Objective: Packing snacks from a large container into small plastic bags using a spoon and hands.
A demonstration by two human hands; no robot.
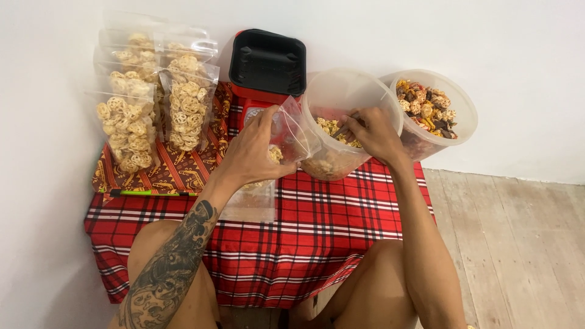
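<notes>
My left hand (256,146) holds a clear plastic bag (259,198) open at its mouth; a few pale snacks lie inside it. The bag hangs down over a red plaid cloth (317,244). My right hand (372,131) reaches into a tilted clear plastic tub (335,91) and grips a utensil among the pale snacks at the tub's bottom. The tub leans toward the bag's mouth. Most of the utensil is hidden behind my fingers.
A second clear tub (454,103) of mixed brown and yellow snacks stands at the right. Several filled snack bags (131,122) lean on the white wall at the left. A red scale with a black tray (268,64) stands behind. A green pen (140,192) lies on patterned cloth.
</notes>
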